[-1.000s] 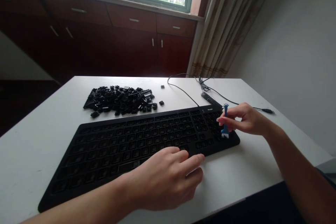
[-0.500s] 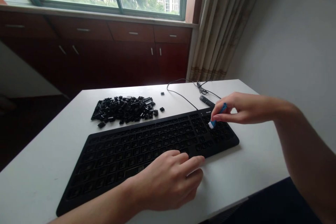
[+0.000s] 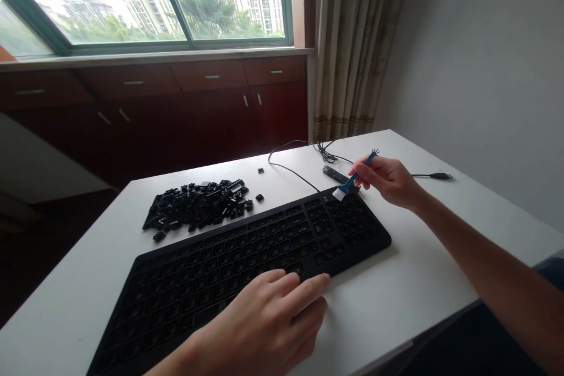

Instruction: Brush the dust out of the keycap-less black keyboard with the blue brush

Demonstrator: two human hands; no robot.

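Observation:
A black keyboard (image 3: 247, 258) with its keycaps removed lies slanted across the white table (image 3: 396, 299). My right hand (image 3: 390, 179) pinches a small blue brush (image 3: 352, 179), whose white bristles touch the keyboard's far right corner. My left hand (image 3: 268, 323) rests on the keyboard's front edge, fingers lying forward and a little apart, holding it down. A heap of loose black keycaps (image 3: 196, 202) lies behind the keyboard on the left.
The keyboard's black cable (image 3: 299, 155) loops over the far table edge, its USB plug (image 3: 438, 175) lying at the right. Two stray keycaps (image 3: 259, 197) sit near the pile. Dark wooden cabinets, a window and a curtain stand behind the table.
My right hand has carried the brush from the keyboard's right front area up to its far right corner. My left hand has stayed on the front edge. The camera has tilted upward.

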